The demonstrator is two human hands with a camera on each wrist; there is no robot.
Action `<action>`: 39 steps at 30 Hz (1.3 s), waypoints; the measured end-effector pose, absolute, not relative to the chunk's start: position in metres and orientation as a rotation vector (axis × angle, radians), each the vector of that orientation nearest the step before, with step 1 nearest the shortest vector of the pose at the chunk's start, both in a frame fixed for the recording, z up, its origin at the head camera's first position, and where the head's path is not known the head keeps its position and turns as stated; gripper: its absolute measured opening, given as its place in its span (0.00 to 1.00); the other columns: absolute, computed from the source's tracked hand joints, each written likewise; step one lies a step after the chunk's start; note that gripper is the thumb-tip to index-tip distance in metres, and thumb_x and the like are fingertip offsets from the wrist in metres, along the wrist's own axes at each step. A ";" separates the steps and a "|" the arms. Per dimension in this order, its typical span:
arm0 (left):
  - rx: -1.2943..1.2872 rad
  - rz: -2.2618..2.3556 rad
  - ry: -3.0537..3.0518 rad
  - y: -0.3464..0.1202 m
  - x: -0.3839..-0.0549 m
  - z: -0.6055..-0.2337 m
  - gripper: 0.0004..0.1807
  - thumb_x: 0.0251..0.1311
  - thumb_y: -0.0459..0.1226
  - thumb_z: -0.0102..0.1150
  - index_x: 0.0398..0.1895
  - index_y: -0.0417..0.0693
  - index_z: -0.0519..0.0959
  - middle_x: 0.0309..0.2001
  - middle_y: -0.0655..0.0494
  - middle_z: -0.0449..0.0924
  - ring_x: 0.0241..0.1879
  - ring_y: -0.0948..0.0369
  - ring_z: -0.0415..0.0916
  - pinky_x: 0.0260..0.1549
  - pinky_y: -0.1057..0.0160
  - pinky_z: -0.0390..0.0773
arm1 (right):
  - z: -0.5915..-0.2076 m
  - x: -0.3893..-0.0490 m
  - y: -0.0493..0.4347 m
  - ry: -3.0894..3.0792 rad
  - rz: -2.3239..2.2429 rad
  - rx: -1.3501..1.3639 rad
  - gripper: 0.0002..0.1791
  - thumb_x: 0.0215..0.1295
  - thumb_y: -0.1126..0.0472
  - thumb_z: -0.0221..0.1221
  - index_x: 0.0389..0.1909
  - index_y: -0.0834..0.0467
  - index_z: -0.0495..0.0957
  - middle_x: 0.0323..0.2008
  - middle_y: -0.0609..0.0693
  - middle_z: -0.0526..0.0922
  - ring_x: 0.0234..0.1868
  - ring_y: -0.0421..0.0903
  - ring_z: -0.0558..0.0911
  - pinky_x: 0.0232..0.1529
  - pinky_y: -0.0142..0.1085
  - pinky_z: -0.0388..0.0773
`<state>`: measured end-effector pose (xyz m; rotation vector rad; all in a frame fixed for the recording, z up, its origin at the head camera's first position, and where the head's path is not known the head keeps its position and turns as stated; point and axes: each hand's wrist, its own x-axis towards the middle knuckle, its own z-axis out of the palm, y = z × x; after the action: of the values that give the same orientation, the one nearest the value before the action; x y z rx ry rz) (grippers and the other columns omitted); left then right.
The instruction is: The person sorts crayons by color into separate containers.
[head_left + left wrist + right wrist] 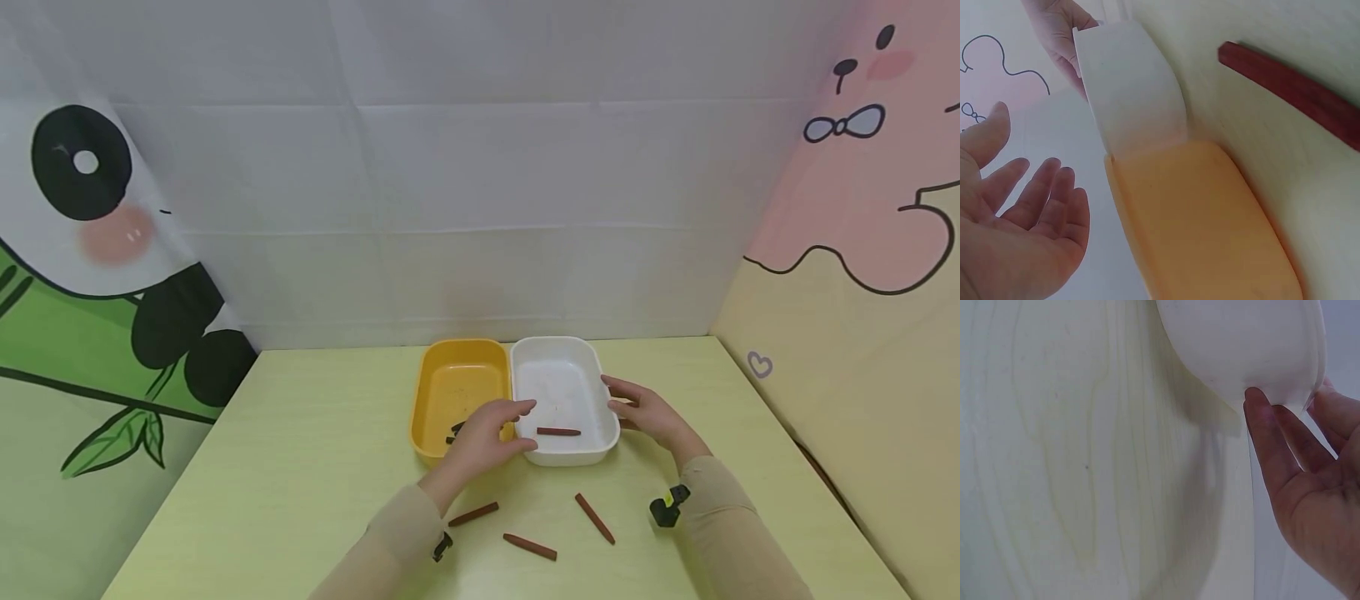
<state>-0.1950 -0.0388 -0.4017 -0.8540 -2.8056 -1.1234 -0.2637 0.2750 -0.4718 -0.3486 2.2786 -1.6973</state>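
A white tray [557, 458] and a yellow tray [423, 400] stand side by side at the back of the table. One brown crayon [558, 432] lies inside the white tray. My left hand [483, 437] is over the place where the trays meet, its fingers spread and nothing between them. Fairly straight fingers of my right hand [651, 412] touch the outer right wall of the white tray, which the right wrist view shows from close by. Small black pieces [452, 435] in the yellow tray are partly hidden by my left hand.
Three more brown crayons lie on the table in front of the trays: a left one [473, 514], a middle one [530, 547] and a right one [595, 518]. A pale cloth wall [465, 208] rises behind the trays, with printed side panels left and right.
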 end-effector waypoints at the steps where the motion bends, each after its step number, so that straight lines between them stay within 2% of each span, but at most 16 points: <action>1: -0.857 -1.117 -2.802 -0.042 -0.193 -0.402 0.30 0.60 0.41 0.69 0.65 0.45 0.75 0.59 0.52 0.78 0.53 0.52 0.77 0.55 0.52 0.76 | -0.472 -0.264 0.275 2.276 -1.697 -0.354 0.32 0.75 0.63 0.53 0.75 0.65 0.55 0.72 0.69 0.58 0.65 0.66 0.70 0.54 0.46 0.79; 14: -0.896 -1.043 -2.747 -0.071 -0.173 -0.402 0.31 0.54 0.38 0.73 0.63 0.42 0.77 0.58 0.49 0.80 0.58 0.47 0.74 0.60 0.45 0.71 | -0.474 -0.263 0.277 2.258 -1.720 -0.371 0.31 0.76 0.64 0.52 0.75 0.64 0.55 0.72 0.69 0.57 0.66 0.67 0.68 0.55 0.46 0.79; 26: -0.943 -1.036 -2.658 -0.084 -0.158 -0.410 0.32 0.51 0.36 0.75 0.62 0.43 0.78 0.58 0.53 0.80 0.55 0.52 0.76 0.57 0.50 0.74 | -0.474 -0.264 0.276 2.284 -1.691 -0.361 0.31 0.76 0.62 0.52 0.75 0.64 0.56 0.72 0.68 0.58 0.65 0.66 0.70 0.54 0.46 0.79; 34: -0.898 -1.061 -2.752 -0.091 -0.146 -0.417 0.31 0.53 0.38 0.75 0.62 0.46 0.78 0.58 0.57 0.80 0.56 0.55 0.75 0.58 0.51 0.73 | -0.474 -0.264 0.277 2.291 -1.687 -0.355 0.32 0.76 0.62 0.53 0.76 0.63 0.56 0.73 0.67 0.58 0.65 0.66 0.69 0.55 0.46 0.79; 39: -0.946 -1.014 -2.743 -0.094 -0.142 -0.426 0.30 0.50 0.37 0.76 0.60 0.44 0.80 0.56 0.54 0.82 0.53 0.55 0.78 0.55 0.53 0.76 | -0.472 -0.263 0.276 2.281 -1.692 -0.367 0.32 0.76 0.62 0.53 0.76 0.64 0.55 0.73 0.68 0.57 0.66 0.66 0.68 0.55 0.47 0.78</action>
<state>-0.1415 -0.0941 -0.4259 -0.9465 -2.7428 -1.0144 -0.2627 0.2761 -0.4720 -0.3666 2.2807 -1.6916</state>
